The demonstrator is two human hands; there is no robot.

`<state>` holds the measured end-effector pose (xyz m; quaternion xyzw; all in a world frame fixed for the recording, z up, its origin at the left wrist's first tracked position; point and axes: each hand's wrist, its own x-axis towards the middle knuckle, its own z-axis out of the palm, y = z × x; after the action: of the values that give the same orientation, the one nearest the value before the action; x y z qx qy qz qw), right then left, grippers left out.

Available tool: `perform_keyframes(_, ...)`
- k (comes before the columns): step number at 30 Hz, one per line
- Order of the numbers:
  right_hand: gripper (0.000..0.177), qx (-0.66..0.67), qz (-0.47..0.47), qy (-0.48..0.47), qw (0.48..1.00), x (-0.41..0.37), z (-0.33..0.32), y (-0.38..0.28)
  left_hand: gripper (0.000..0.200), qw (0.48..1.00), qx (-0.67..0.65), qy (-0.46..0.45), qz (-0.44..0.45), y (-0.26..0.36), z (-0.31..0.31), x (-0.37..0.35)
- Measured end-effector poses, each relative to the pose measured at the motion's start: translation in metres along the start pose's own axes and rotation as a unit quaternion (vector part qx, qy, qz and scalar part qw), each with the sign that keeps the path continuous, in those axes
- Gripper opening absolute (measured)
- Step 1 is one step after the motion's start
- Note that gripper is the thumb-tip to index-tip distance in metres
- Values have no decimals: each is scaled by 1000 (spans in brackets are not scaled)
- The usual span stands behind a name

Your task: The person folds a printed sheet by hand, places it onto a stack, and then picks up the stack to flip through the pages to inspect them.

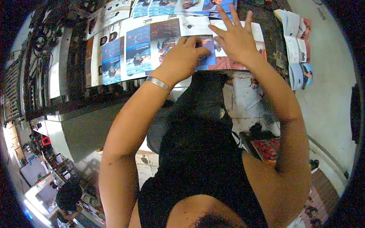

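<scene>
Wide printed sheets with blue and dark picture panels lie across the worktop in front of me. My left hand, with a metal bracelet at the wrist, rests on the sheets near their middle. Its fingers are curled in, and a small dark thing shows between thumb and fingers, too hidden to name. To the right, my right hand lies flat on the paper with its fingers spread. A blue printed panel of the sheet shows between the two hands.
More printed sheets overlap at the far side. Folded printed strips hang at the worktop's right end by a pale wall. Dark metal machinery stands on the left. At lower left, another person is bent over.
</scene>
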<state>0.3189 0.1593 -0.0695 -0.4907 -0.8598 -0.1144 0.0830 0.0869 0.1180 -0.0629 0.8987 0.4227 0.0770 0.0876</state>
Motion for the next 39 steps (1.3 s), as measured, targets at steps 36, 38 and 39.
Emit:
perform_keyframes(36, 32, 460, 205, 5, 864, -20, -24, -63, 58, 951, -124, 283, 0, 15, 5, -40)
perform_keyframes(38, 30, 475, 200, 84, 853, -1, -32, -52, 55, 938, -138, 317, -18, 24, 0, -67)
perform_keyframes(39, 28, 488, 220, 143, 832, 14, -24, -38, 54, 932, -161, 324, -27, 27, -3, -85)
